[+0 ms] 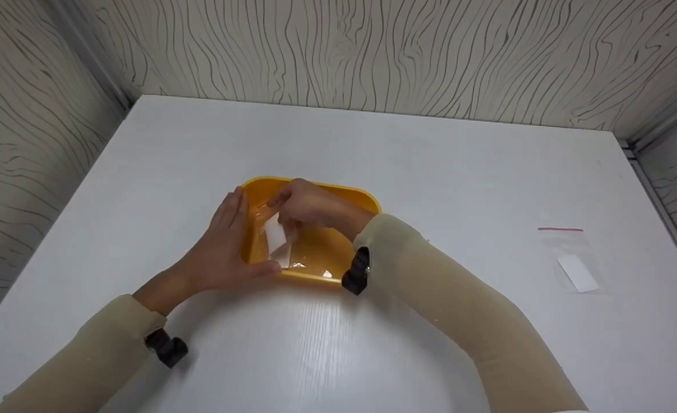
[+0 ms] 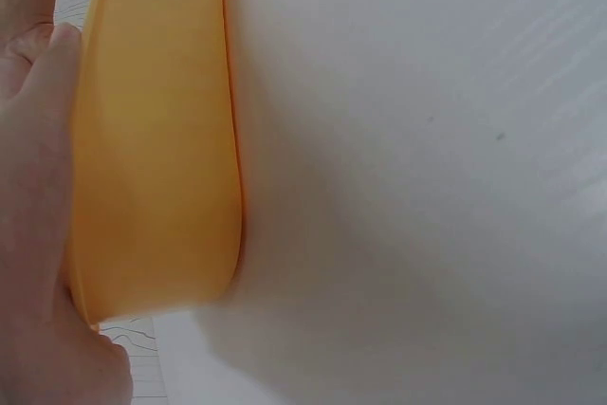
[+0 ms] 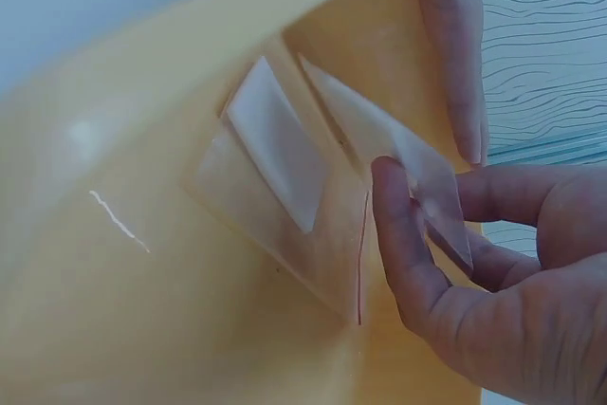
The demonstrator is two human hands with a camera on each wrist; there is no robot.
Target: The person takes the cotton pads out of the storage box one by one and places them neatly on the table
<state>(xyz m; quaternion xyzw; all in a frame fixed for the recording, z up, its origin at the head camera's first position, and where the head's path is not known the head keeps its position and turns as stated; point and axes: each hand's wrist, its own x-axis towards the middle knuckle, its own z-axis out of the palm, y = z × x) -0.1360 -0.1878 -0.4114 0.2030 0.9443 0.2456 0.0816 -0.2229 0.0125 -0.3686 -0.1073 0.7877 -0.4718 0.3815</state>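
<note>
A yellow plastic bin [image 1: 327,252] stands on the white table. My left hand [image 1: 220,246] spreads around its near left corner, straight fingers along the left wall and the thumb over the front rim. Inside the bin, my right hand [image 1: 309,203] pinches a small clear zip bag [image 3: 432,173] with a whitish piece in it. Below that one, another clear bag [image 3: 275,211] lies in the bin with a white rectangular piece [image 3: 280,144] inside and a red line along one edge. In the left wrist view, the bin's outer wall [image 2: 156,139] hides its contents.
On the right side of the table [image 1: 458,172] lies another clear zip bag [image 1: 556,246] with a red seal line and a white rectangular piece inside. Wood-patterned panels [image 1: 372,57] border the table at the back and sides.
</note>
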